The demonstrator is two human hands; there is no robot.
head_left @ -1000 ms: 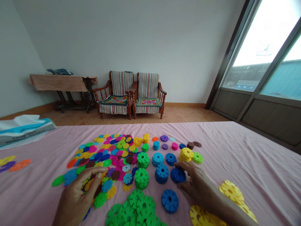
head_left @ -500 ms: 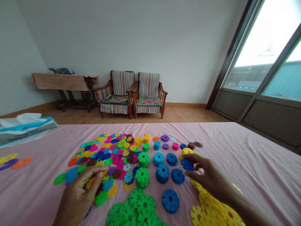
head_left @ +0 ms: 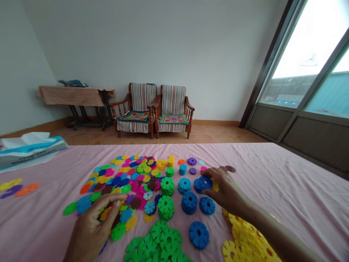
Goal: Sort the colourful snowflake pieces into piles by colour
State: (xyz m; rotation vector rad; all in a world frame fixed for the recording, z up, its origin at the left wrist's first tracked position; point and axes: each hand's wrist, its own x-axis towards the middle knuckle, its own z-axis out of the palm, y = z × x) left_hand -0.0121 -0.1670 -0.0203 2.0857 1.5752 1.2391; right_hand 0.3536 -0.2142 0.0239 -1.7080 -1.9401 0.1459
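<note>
My right hand [head_left: 227,189] pinches a dark blue notched plastic disc [head_left: 206,182], which overlaps a blue disc stack [head_left: 198,186] at the back of the blue group. Nearby are another dark blue stack [head_left: 207,206], a taller blue stack [head_left: 189,202] and a light blue stack [head_left: 184,185]. On the left, my left hand [head_left: 92,225] is held over the edge of a mixed-colour heap of discs [head_left: 122,180], thumb and fingers closed together. Whatever they may hold is hidden. Green stacks [head_left: 166,207] stand between the hands.
In front lie a green pile [head_left: 160,242] and a yellow pile [head_left: 248,236] of discs. Brown discs [head_left: 230,169] sit at the back right. A tissue pack [head_left: 32,149] and a few loose discs [head_left: 27,189] are at the left on the pink cloth [head_left: 294,189]. Two chairs [head_left: 174,102] stand beyond.
My right hand has moved left and a little up with the blue disc, from beside the yellow stack to over a blue stack. My left hand stays nearly in place.
</note>
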